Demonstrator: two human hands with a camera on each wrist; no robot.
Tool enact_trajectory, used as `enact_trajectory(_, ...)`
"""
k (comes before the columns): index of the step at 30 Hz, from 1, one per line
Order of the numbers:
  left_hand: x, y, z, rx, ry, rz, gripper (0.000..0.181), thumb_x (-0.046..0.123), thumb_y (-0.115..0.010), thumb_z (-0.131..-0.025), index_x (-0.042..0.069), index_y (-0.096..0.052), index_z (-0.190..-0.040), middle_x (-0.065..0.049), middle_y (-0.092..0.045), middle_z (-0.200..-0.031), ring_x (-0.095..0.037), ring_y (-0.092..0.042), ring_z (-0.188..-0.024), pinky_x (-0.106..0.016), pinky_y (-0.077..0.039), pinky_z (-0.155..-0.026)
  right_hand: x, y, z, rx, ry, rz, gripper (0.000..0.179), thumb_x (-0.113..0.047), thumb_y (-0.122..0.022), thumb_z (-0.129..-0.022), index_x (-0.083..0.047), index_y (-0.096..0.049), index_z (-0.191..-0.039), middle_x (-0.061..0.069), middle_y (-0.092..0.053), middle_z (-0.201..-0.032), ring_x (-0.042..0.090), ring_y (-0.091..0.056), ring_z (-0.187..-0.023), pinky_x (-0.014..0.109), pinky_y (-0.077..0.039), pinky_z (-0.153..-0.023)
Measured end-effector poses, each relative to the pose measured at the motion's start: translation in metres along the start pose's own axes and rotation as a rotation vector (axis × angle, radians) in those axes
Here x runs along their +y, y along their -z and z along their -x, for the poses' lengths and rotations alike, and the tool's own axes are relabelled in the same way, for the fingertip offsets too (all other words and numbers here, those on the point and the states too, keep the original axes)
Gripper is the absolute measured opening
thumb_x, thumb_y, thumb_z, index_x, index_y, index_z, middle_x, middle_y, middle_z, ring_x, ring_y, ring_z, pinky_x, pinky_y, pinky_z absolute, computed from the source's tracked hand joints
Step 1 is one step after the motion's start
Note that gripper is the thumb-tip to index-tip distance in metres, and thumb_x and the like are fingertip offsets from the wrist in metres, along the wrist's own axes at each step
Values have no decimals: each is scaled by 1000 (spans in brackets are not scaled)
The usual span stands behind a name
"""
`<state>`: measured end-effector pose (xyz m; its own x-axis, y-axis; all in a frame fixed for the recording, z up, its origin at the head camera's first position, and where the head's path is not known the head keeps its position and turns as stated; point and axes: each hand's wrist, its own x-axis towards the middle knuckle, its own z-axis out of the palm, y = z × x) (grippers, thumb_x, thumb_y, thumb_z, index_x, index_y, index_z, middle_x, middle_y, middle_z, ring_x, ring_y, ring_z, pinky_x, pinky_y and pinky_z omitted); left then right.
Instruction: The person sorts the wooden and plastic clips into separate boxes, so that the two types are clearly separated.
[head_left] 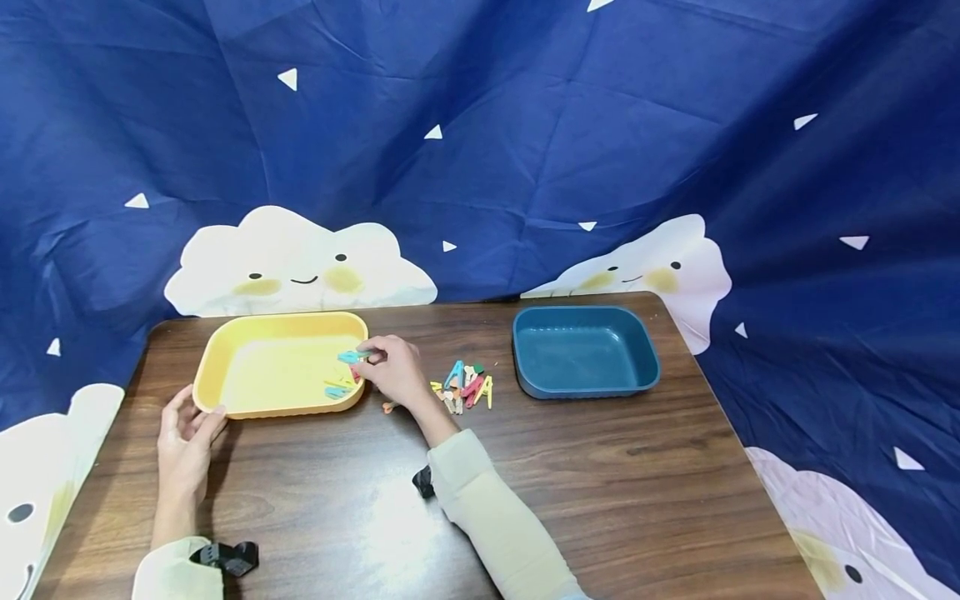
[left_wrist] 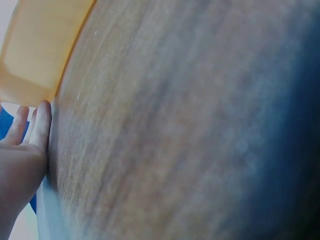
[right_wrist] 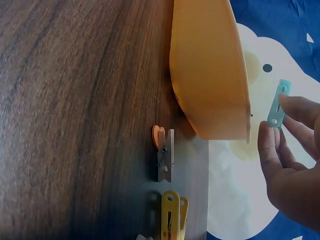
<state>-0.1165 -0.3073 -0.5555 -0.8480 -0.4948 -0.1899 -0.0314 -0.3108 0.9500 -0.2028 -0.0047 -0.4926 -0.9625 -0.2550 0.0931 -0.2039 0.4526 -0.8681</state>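
Note:
My right hand [head_left: 396, 368] pinches a light-blue clothespin [right_wrist: 279, 103] between thumb and fingers. In the head view it is over the right end of the yellow tray [head_left: 281, 414]. Inside that end lie several clothespins, among them a blue one [head_left: 337, 392] and a red one, partly hidden by the hand. My left hand [head_left: 184, 446] touches the tray's front left corner, its fingers fairly straight in the left wrist view. To the right of the tray lies a pile of mixed clothespins [head_left: 471, 388]. A wooden clothespin with an orange heart [right_wrist: 165, 156] lies near the tray's end.
A dark blue tray [head_left: 585, 392] stands at the right on the brown wooden table [head_left: 637, 500]. Behind the table hangs a blue cloth [head_left: 495, 167] with white clouds and triangles. A black strap with a device [head_left: 228, 558] is on the left wrist.

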Motion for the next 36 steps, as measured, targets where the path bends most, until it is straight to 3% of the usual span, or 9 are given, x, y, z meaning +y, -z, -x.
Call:
enact_trajectory(6, 0, -1, 0, 10, -6, -5, 60, -11, -65, -93, 17, -49, -143, -2, -55, -121, -6, -60, -103, -13, -54, -78, -2, -4, -1, -21, -7, -22, 21, -16, -79, -89, -11, -77, -110, 2, -66, -95, 1, -58, -80, 16, -50, -73)
enact_trajectory(10, 0, -1, 1, 11, -8, 5, 59, -12, -64, -93, 16, -49, -143, -2, -55, -121, -7, -59, -104, -13, -54, -78, -5, -7, 0, -30, -8, -29, 20, -17, -78, -90, -12, -77, -109, 5, -66, -97, 2, -57, -79, 17, -52, -67)
enact_trajectory(19, 1, -1, 1, 6, -7, -19, 59, -9, -65, -93, 17, -47, -143, -2, -54, -122, -7, -59, -105, -13, -54, -79, -6, -14, -1, -39, -4, 33, 22, -21, -79, -90, -15, -78, -111, 2, -67, -103, 1, -58, -82, 14, -49, -73)
enact_trajectory(36, -1, 0, 0, 0, -7, -28, 60, -8, -66, -94, 17, -47, -144, -1, -53, -122, -7, -59, -105, -13, -54, -80, -8, -20, -4, -68, 35, 122, 21, -18, -81, -88, -13, -78, -109, 1, -65, -97, -2, -54, -77, 11, -47, -70)
